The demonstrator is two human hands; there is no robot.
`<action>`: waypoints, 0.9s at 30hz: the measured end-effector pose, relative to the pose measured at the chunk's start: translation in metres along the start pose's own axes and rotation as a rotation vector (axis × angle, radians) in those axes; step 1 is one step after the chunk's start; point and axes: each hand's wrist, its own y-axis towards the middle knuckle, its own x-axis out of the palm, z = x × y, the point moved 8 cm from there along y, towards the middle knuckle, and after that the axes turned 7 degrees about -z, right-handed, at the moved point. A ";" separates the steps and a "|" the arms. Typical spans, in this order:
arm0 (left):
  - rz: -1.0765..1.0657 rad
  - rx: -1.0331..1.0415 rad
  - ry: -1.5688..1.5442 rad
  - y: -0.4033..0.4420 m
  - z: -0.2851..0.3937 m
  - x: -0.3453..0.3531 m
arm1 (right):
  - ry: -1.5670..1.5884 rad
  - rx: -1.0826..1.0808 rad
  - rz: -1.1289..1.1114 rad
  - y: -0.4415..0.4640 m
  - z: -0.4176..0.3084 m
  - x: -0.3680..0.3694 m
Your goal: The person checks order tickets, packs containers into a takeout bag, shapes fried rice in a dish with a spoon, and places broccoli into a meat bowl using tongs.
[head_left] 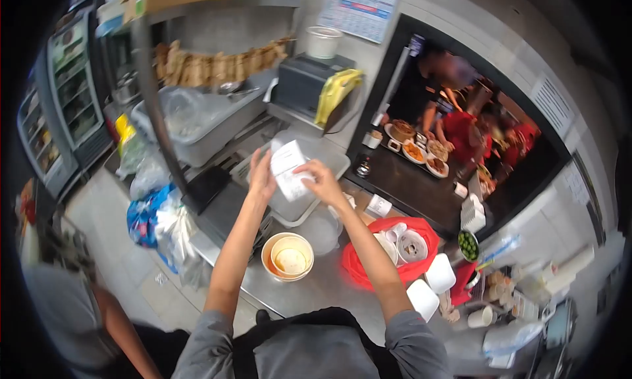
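A white printed paper slip (288,170) is held up between my two hands, over a clear plastic tub (293,211). My right hand (321,181) pinches the slip at its right edge. On the slip's left side, my left hand (262,176) has its fingers raised and bent; whether they grip the paper is unclear. Below, on the steel counter, stands a round container (268,252) with a smaller one inside. To the right, a red bag (359,257) holds white cups and lids under my right forearm.
Foam boxes (440,274) lie right of the red bag. A dark printer-like machine (309,83) stands at the back. Beyond the serving window, people are near plated food (413,152). A person in grey (66,313) is at the lower left. Bags (158,224) hang by the counter's left edge.
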 end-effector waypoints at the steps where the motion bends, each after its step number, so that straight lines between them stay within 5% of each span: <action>1: -0.011 -0.013 0.028 -0.002 -0.006 -0.005 | -0.064 -0.064 -0.072 -0.002 -0.006 0.006; 6: -0.086 -0.227 0.110 0.011 -0.046 -0.056 | -0.136 -0.116 -0.362 -0.013 -0.013 0.037; 10: -0.151 -0.138 0.336 0.043 -0.038 -0.073 | -0.219 -0.093 -0.162 -0.019 0.011 0.023; 14: -0.100 0.131 0.562 -0.027 0.011 0.028 | -0.221 0.062 -0.074 -0.055 0.031 -0.031; 18: -0.358 0.261 0.699 -0.120 0.006 0.133 | -0.113 0.043 -0.078 -0.127 -0.050 -0.099; 23: -0.625 0.007 0.553 -0.230 -0.071 0.207 | 0.064 -0.323 -0.273 -0.219 -0.169 -0.147; 27: -0.608 0.080 0.722 -0.280 -0.101 0.264 | -0.177 -0.133 -0.315 -0.261 -0.167 -0.183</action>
